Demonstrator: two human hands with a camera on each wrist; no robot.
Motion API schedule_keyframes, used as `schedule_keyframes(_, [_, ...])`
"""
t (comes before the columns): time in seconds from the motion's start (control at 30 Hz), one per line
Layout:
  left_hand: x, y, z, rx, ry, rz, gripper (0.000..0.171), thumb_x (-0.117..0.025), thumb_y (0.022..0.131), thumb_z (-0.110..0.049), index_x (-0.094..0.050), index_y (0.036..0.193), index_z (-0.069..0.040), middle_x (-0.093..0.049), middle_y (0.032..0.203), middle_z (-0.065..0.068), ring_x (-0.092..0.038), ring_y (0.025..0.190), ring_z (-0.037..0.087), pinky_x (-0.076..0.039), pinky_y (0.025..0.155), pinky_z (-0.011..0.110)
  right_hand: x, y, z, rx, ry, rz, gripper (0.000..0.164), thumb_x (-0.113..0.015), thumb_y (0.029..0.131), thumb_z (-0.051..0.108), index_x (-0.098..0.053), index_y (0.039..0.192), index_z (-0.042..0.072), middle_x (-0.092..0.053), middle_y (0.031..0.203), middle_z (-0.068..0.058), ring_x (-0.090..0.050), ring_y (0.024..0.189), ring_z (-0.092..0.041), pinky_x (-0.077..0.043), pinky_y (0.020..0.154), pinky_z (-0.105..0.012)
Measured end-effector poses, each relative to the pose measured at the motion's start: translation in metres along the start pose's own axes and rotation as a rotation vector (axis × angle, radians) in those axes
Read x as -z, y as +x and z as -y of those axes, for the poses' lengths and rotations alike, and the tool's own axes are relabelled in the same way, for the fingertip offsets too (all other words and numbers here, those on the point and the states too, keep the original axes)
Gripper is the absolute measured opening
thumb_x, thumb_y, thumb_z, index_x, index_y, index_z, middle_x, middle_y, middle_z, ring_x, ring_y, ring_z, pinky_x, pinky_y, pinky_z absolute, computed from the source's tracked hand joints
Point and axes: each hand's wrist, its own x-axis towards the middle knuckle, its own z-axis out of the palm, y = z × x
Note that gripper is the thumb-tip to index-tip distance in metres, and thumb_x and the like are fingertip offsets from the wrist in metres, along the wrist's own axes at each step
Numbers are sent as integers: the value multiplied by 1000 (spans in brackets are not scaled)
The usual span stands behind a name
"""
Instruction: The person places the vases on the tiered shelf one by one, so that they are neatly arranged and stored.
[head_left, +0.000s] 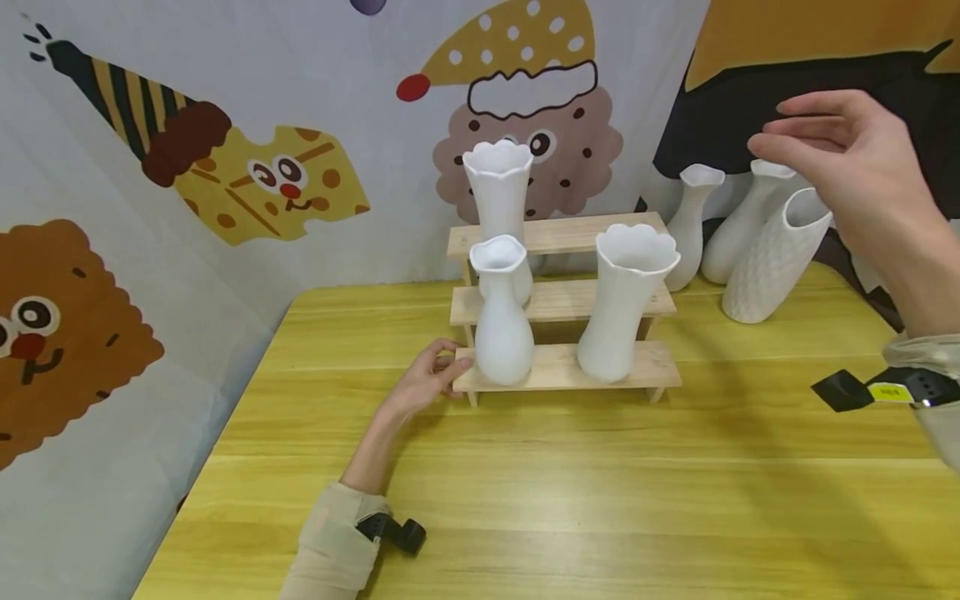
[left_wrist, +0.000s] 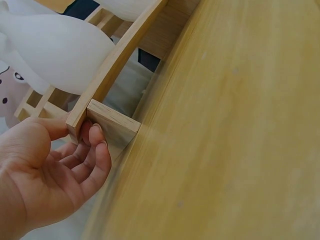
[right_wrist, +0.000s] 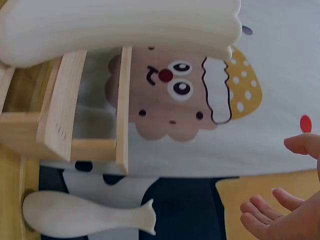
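My left hand [head_left: 423, 379] pinches the left end of the lowest board of a three-step wooden display rack [head_left: 557, 379], thumb above and fingers curled beneath, clearer in the left wrist view. On that board stand a white narrow-necked vase [head_left: 504, 333] at the left and a white flared vase [head_left: 618, 312] with a scalloped rim at the right. A taller scalloped vase [head_left: 497, 187] rises behind the narrow-necked one, its base partly hidden. My right hand [head_left: 862, 154] is raised above the back right of the table, fingers loosely bent, thumb apart from them, holding nothing.
At the table's back right, below my right hand, are two slim-necked white vases [head_left: 686, 229] and a leaning textured white vase [head_left: 776, 258]. The yellow wood-grain table [head_left: 570, 492] meets a cartoon-printed cloth [head_left: 300, 50] behind and at the left.
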Motion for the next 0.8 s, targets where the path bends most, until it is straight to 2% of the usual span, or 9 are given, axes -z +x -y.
schedule_keyframes(0.13, [1,-1,0,-4,-4,0,40,-60,104,-20,-44,132,4,-54,87,6,-44,64,16,-61,78,45,9,-1,-12,-19,-25,-41,49,-68,98,20,-47,141,28,-52,115,21,-49,112,1,-32,104,-5])
schedule_keyframes(0.27, [0,0,-1,-6,-3,-2,40,-61,104,-21,-45,131,4,-56,88,7,-46,64,15,-61,78,44,18,-1,-27,-30,-57,-98,47,-66,99,19,-47,141,30,-50,110,23,-48,108,3,-29,112,-13])
schedule_keyframes(0.37, [0,0,-2,-8,-3,-1,40,-61,104,-20,-45,131,4,-56,88,7,-46,64,15,-62,77,43,23,1,-37,-41,-41,-137,44,-65,99,16,-48,136,33,-50,106,24,-48,104,4,-27,115,-18])
schedule_keyframes(0.5, [0,0,-3,-4,-7,-2,39,-61,104,-20,-45,131,3,-57,88,7,-45,64,15,-62,77,42,29,2,-48,-67,-3,-182,41,-64,100,16,-47,130,36,-50,106,24,-46,101,5,-28,113,-15])
schedule_keyframes(0.67, [1,-1,-4,-4,-10,7,38,-59,105,-18,-43,132,4,-59,90,8,-45,64,17,-61,79,49,34,4,-63,-103,-31,-240,38,-63,100,19,-44,126,39,-46,105,24,-43,97,8,-29,115,-18])
schedule_keyframes(0.8, [0,-1,-4,1,-9,6,39,-60,104,-19,-43,132,4,-57,89,8,-45,65,17,-60,80,51,38,6,-80,-146,-90,-243,43,-62,101,24,-41,135,38,-42,107,27,-40,100,9,-27,118,-23])
